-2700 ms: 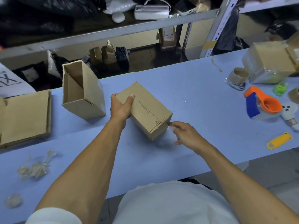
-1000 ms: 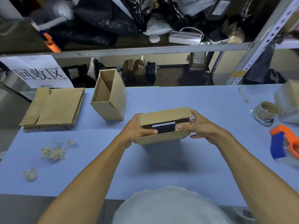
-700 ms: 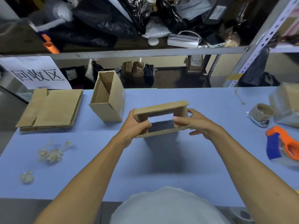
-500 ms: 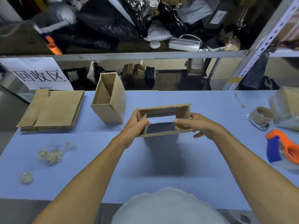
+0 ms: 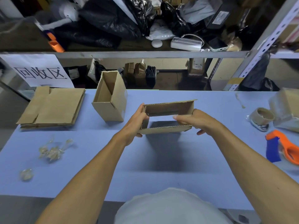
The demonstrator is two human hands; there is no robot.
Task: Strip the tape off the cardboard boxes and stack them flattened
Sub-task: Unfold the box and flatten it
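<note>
A white paper sign [image 5: 36, 70] behind the blue table [image 5: 161, 159] reads 回收区. Three boxes show: an open-ended box [image 5: 168, 117] held above the table's middle, the left hand [image 5: 137, 122] gripping its left wall, the right hand [image 5: 194, 120] pinching its right side; a second box [image 5: 111, 97] standing open just behind-left; and a plastic-wrapped box [image 5: 286, 109] far right. A stack of flattened cardboard [image 5: 53, 105] lies under the sign. Two clumps of stripped tape [image 5: 53, 150] lie front-left. A tape roll [image 5: 262, 116] and orange tape dispenser [image 5: 284, 146] sit right.

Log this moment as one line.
step: flattening | box: open both ends, above table | left hand: grips left end | right hand: grips right end | stack: far left
</note>
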